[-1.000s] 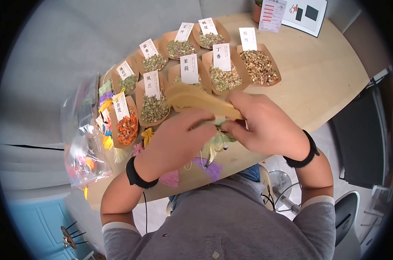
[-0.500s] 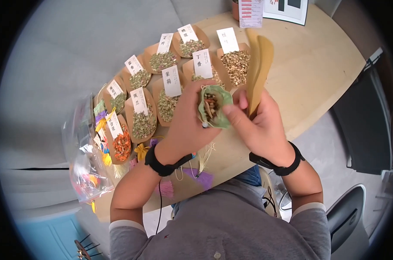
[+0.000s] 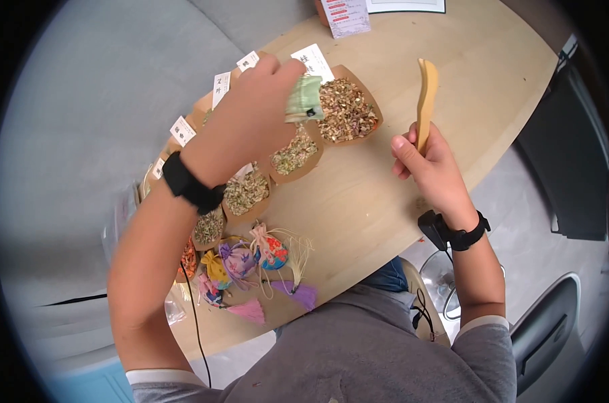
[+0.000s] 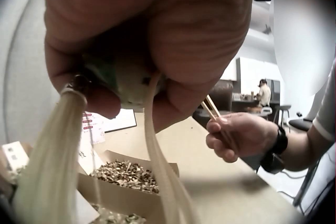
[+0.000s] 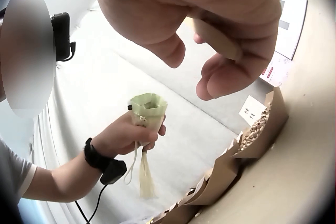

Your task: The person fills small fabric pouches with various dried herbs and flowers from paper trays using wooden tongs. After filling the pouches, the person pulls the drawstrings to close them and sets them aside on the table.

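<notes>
My left hand [image 3: 250, 117] grips a pale green drawstring pouch [image 3: 306, 101] over the back row of trays, beside a tray [image 5: 275, 121] of brown woody chips. In the right wrist view the pouch is upright with its frilled mouth open at the top. A cream tassel [image 5: 145, 176] and a cord loop hang below it. Its contents are hidden in that view. My right hand [image 3: 433, 164] holds wooden tongs [image 3: 426, 94] between thumb and fingers, raised above the right part of the table, apart from the pouch. Their tips point up and away from me.
More brown paper trays of dried herbs, with white name cards [image 3: 182, 131], run down the table's left side. Several filled pouches, including a purple one [image 3: 237, 260], lie near the front edge with tassels. A printed card [image 3: 346, 17] stands at the back.
The hands came together at the pouch, then parted. My left hand moved up and away with the pouch; my right hand moved right with the tongs. The head view shifted right.
</notes>
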`<move>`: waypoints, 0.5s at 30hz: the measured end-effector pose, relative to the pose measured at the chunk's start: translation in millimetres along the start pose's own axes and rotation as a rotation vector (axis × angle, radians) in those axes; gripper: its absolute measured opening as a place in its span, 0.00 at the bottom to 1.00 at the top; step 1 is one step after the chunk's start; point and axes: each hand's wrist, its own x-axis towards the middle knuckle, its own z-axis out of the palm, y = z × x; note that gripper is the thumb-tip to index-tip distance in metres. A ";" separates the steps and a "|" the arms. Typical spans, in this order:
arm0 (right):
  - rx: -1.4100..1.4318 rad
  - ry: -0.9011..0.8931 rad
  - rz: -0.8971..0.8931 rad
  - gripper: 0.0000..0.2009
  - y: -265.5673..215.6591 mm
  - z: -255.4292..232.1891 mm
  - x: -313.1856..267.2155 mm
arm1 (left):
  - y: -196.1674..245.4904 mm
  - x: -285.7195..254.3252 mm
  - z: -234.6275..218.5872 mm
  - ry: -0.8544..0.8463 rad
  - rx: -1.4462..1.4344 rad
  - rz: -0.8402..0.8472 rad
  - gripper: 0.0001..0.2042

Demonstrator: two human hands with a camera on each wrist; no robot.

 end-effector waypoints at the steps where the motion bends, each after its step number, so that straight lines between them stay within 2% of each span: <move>1: 0.003 0.010 0.002 0.17 3.1 -0.7 0.8 | 1.4 10.6 6.8 -0.045 0.105 0.013 0.25; 3: 0.005 0.007 0.023 0.18 8.7 -1.1 2.6 | 3.3 29.5 24.2 -0.091 0.208 0.037 0.23; 5: -0.026 -0.013 0.054 0.19 10.5 -0.9 4.5 | 1.4 42.4 51.2 -0.100 0.341 0.065 0.27; 7: -0.059 -0.031 0.085 0.19 12.0 -3.6 3.9 | -2.8 51.2 74.6 -0.131 0.388 0.073 0.25; 10: -0.127 -0.062 0.126 0.21 16.4 -12.9 3.1 | -1.3 58.6 79.7 -0.182 0.469 0.105 0.25; 12: -0.334 -0.136 0.134 0.24 22.9 -17.3 2.7 | -1.7 62.3 77.5 -0.185 0.464 0.126 0.26; 15: -0.329 -0.075 0.131 0.22 19.3 -18.3 2.1 | -10.3 65.9 75.1 -0.171 0.459 0.164 0.28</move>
